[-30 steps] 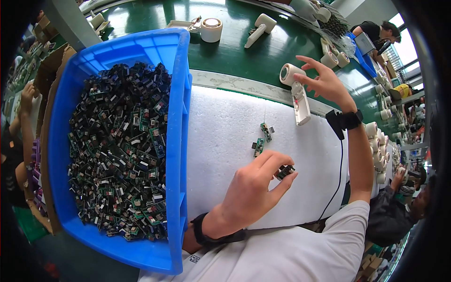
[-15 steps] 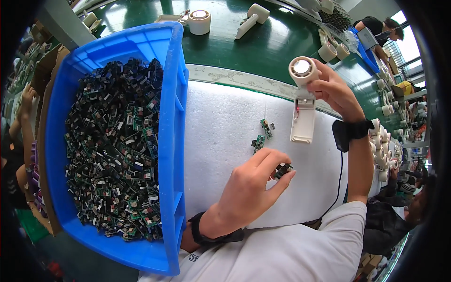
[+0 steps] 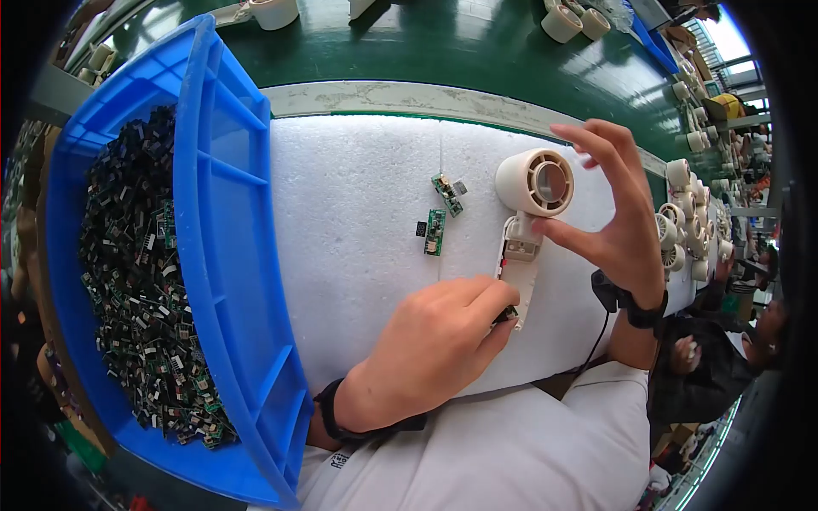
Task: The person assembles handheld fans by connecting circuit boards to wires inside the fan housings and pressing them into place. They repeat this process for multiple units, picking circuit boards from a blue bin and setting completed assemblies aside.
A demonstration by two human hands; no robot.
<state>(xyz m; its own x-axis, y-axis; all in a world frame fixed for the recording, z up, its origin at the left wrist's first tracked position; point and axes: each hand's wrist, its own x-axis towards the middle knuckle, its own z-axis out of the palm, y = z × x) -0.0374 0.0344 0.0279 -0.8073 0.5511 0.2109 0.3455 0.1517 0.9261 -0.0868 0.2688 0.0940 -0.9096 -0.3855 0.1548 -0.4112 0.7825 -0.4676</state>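
Note:
A white handheld fan shell (image 3: 535,183) has its round head away from me and its open handle toward me, over the white foam board. Between my left hand's (image 3: 434,349) thumb and fingers is a small circuit board (image 3: 507,314), mostly hidden, at the handle's near end. My right hand (image 3: 626,209) has its fingers spread beside the fan head. Its thumb tip lies at the neck of the fan, while the other fingers stand clear. Two loose green circuit boards, a farther one (image 3: 447,195) and a nearer one (image 3: 434,232), lie left of the fan.
A blue bin (image 3: 243,247) full of circuit boards stands at the left. Beyond the foam board (image 3: 358,196) runs a green conveyor belt (image 3: 460,51) carrying white fan parts. Several white fan heads (image 3: 686,217) are stacked at the right, with people beyond. A dark cord (image 3: 594,345) trails near my right wrist.
The fan shell has come down and nearer, and my right hand has loosened its grip, fingers spreading. My left hand has brought its circuit board to the handle. The view has shifted right.

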